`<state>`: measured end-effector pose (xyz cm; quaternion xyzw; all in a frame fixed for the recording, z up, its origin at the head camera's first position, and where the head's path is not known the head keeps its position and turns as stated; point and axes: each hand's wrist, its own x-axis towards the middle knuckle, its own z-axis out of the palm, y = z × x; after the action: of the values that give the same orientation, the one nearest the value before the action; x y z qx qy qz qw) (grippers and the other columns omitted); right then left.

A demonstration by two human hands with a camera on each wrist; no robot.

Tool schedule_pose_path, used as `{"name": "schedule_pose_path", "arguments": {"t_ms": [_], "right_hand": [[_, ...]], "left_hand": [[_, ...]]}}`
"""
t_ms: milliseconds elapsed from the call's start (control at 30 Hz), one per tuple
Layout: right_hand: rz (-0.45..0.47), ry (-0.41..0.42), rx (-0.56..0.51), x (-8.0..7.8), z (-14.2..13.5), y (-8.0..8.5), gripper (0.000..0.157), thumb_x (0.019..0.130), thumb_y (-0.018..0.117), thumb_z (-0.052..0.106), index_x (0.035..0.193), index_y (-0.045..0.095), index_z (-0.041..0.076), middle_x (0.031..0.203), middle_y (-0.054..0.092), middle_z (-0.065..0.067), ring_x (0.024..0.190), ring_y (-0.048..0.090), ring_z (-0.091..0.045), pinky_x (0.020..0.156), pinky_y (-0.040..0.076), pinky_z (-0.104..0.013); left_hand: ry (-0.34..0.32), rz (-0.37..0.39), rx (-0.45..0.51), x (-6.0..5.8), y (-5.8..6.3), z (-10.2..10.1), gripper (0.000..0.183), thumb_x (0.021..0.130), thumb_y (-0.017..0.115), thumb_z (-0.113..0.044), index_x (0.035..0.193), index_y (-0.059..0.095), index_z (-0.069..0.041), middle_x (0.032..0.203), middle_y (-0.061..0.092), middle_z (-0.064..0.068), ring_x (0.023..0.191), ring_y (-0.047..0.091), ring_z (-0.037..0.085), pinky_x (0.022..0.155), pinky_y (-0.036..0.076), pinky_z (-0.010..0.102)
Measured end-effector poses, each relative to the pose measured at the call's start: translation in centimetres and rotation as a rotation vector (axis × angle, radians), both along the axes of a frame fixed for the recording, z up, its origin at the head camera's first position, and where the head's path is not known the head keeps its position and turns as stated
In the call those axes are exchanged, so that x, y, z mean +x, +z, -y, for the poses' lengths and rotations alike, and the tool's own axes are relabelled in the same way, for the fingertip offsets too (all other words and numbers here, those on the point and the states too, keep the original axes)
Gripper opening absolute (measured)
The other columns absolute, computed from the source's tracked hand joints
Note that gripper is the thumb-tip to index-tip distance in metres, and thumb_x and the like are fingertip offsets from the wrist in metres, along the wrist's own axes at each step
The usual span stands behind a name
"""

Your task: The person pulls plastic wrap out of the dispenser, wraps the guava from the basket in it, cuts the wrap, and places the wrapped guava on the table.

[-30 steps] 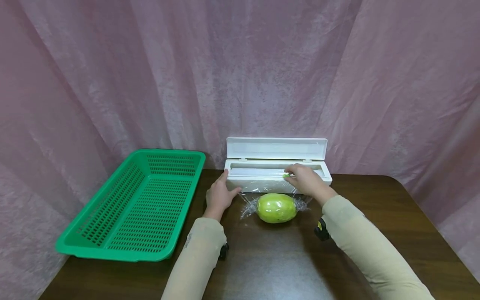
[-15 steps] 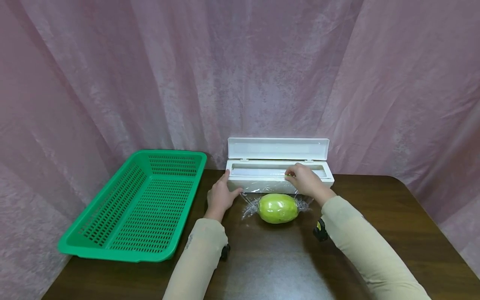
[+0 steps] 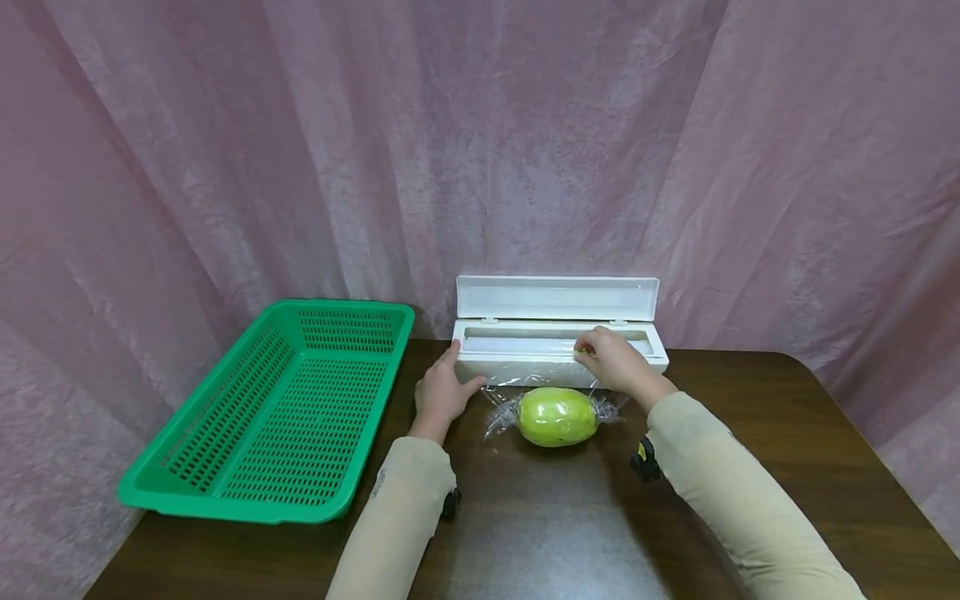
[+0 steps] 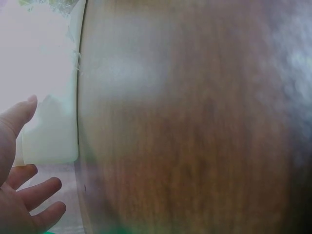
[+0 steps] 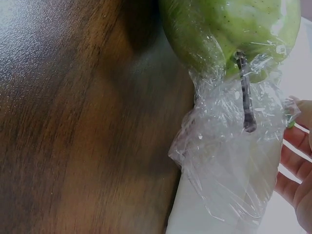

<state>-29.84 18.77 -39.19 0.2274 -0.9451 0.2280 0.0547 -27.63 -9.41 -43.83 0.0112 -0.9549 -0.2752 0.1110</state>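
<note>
White cling-film dispenser [image 3: 517,360] has the left hand [image 3: 440,393], fingers spread, at one end while the right hand [image 3: 618,365] pinches its green slider [image 5: 291,124].

Wht. box [image 3: 480,368], lid [image 3: 557,297] up, grn. tab [image 5: 291,124] at front rim. Yel.-grn. fruit [image 3: 557,417] just in front, wrapped in clear film [image 3: 505,414] bunched @ both ends.

The head camera looks forward and down over the table [image 3: 540,517], far enough back for the basket [image 3: 225,509] and curtain [image 3: 525,150]. Both wrist cameras look from close by, the white box [image 3: 517,370] running up the frame; all views share that box, head and right wrist the fruit [image 3: 557,417].
</note>
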Motion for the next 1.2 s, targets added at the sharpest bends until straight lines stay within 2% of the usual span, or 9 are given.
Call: {"name": "schedule_pose_path", "arguments": {"t_ms": [1200], "right_hand": [[0.008, -0.009, 0.023, 0.1, -1.1, 0.3, 0.013, 0.091, 0.060, 0.013, 0.097, 0.064, 0.002, 0.091, 0.059, -0.012, 0.082, 0.056, -0.024, 0.076, 0.049, -0.043]], "left_hand": [[0.001, -0.008, 0.009, 0.0, 0.1, 0.0, 0.084, 0.077, 0.076, -0.045, 0.147, 0.036, -0.018, 0.146, 0.044, 0.004, 0.117, 0.057, 0.032, 0.089, 0.047, 0.052]]}}
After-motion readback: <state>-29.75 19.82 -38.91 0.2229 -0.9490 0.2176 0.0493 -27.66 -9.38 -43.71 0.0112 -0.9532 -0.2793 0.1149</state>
